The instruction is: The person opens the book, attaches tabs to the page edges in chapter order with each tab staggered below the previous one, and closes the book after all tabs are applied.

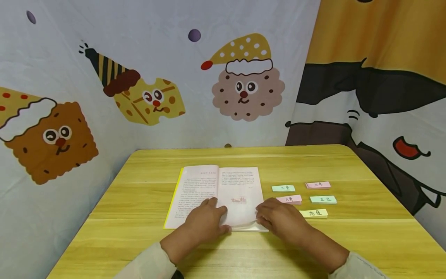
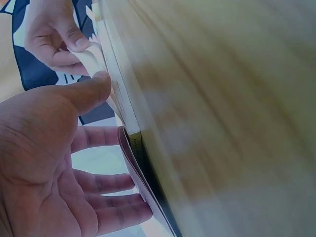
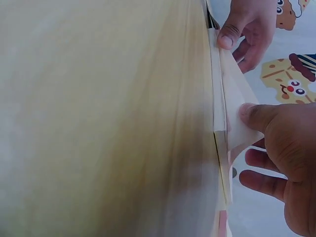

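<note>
An open book (image 1: pixel 196 186) with a yellow cover edge lies on the table, its right-hand page carrying text and a small picture. My left hand (image 1: pixel 204 220) rests over the lower middle of the book with fingers extended. Its thumb reaches the lower edge of the right pages in the left wrist view. At the book's lower right corner, my right hand (image 1: pixel 283 217) pinches a page (image 3: pixel 239 96) between thumb and fingers. That page is lifted and bowed above the pages beneath.
Right of the book lie several small folded paper slips with handwriting: green (image 1: pixel 283 188), pink (image 1: pixel 318 185) and yellow (image 1: pixel 315 213) among them. The wooden table (image 1: pixel 132 201) ends at a cartoon-printed cloth (image 1: pixel 195 77) behind it.
</note>
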`<state>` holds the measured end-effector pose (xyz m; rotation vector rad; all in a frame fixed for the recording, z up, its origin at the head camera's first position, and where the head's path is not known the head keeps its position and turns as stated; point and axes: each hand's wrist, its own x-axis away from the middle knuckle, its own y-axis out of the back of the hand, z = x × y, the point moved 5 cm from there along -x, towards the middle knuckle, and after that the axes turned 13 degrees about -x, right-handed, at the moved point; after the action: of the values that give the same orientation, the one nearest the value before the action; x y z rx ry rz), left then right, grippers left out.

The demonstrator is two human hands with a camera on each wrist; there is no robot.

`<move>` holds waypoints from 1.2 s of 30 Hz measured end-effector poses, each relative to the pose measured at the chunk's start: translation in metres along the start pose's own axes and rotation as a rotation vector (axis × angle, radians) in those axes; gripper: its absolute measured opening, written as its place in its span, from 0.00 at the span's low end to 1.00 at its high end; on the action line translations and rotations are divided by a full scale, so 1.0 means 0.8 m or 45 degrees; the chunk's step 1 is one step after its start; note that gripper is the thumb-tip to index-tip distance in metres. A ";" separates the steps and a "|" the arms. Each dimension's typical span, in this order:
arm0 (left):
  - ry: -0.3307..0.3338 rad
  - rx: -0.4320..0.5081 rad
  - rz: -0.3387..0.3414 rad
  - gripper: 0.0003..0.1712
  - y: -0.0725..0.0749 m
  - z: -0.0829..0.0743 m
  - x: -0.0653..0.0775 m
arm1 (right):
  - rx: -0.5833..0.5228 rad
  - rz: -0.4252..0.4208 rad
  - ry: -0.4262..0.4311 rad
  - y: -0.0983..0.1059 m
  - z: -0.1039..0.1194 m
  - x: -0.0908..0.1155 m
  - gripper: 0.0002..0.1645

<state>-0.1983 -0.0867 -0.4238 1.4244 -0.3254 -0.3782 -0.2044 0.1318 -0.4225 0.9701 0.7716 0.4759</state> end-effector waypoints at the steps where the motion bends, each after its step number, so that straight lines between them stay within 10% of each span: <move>1: 0.001 0.004 0.003 0.30 0.000 0.000 0.000 | 0.001 -0.010 0.007 0.001 0.000 0.000 0.05; 20: -0.025 0.080 0.006 0.21 0.002 0.006 -0.001 | 0.025 -0.226 -0.053 0.009 -0.001 0.000 0.30; 36: 0.025 0.112 0.012 0.27 0.002 0.010 -0.001 | -0.047 0.136 0.055 -0.008 0.004 0.002 0.08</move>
<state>-0.2024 -0.0930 -0.4209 1.5109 -0.3367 -0.3455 -0.2010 0.1281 -0.4275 0.9726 0.7495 0.6038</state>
